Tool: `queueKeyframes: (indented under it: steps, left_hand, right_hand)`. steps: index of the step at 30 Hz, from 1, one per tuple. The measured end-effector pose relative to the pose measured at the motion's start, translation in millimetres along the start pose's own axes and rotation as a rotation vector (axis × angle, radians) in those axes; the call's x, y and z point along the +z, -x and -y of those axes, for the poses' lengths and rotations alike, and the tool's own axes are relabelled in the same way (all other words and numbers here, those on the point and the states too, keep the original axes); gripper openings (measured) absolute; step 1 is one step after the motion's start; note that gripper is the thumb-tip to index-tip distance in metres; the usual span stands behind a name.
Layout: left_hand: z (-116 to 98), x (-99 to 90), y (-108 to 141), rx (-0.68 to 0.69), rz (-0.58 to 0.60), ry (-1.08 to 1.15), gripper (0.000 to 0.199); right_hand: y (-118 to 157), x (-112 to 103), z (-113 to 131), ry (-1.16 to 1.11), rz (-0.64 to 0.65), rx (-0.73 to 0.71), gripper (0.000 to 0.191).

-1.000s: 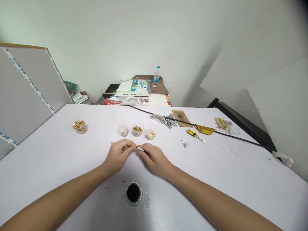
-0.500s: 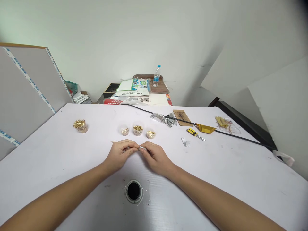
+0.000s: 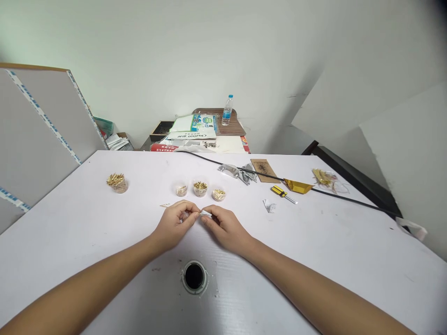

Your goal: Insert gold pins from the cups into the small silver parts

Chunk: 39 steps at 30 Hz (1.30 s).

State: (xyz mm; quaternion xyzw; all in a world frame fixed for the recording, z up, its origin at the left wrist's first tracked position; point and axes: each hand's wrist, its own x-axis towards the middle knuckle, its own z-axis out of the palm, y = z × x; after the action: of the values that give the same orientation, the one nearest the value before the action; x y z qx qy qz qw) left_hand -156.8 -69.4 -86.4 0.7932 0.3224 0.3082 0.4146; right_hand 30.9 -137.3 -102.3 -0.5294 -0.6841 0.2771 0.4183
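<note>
Fingertip to fingertip, my two hands meet over the white table. Between the thumb and fingers of my right hand (image 3: 225, 228) is a small folded white piece (image 3: 206, 213), perhaps paper or cloth. My left hand (image 3: 176, 223) is closed in a pinch at that piece's left end; what it grips is too small to make out. Just beyond the hands stand three small clear cups, the left (image 3: 181, 190), middle (image 3: 200, 188) and right (image 3: 219, 194), holding small gold-coloured metal pins. A few thin pins (image 3: 165, 205) lie by my left knuckles.
A fuller cup of gold pins (image 3: 118, 182) stands at left. To the right lie a crumpled white scrap (image 3: 269, 206), a yellow-black screwdriver (image 3: 284, 194), a gold folded packet (image 3: 298, 186) and silver bags (image 3: 240, 172). A black cable (image 3: 206, 158) crosses the table. A round hole (image 3: 194, 277) lies nearer me.
More of the white piece shows between my fingers now. My fingertips have shifted slightly, with a small gap opening between the hands. Everything else stays put.
</note>
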Motion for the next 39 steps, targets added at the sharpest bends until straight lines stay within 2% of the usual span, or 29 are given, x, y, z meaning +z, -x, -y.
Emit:
queueKeyframes:
  steps: [5,9,14,24,33,39]
  left_hand:
    - [0.0,0.3,0.5,0.018,-0.022,0.006,0.018]
    - [-0.7,0.0,0.7,0.017,0.01,-0.01,0.018]
    - [-1.6,0.2,1.1,0.047,-0.035,-0.041,0.017]
    - [-2.1,0.0,0.1,0.029,0.001,-0.061,0.016]
    - [-4.0,-0.6,1.7,0.108,0.001,-0.171,0.015]
    - [-4.0,0.2,4.1,0.164,-0.019,-0.208,0.013]
  right_hand:
    - [-0.2,0.1,-0.2,-0.01,-0.012,0.001,0.023]
    - [-0.9,0.0,-0.6,-0.02,-0.015,-0.032,0.022]
    - [-1.2,-0.5,-0.7,-0.019,-0.011,-0.027,0.022]
    - [-1.3,-2.2,1.3,-0.044,0.025,-0.059,0.022]
    - [-1.4,-1.3,-0.1,0.01,0.048,-0.075,0.027]
    - [-1.4,-2.1,-0.2,-0.052,0.029,-0.068,0.029]
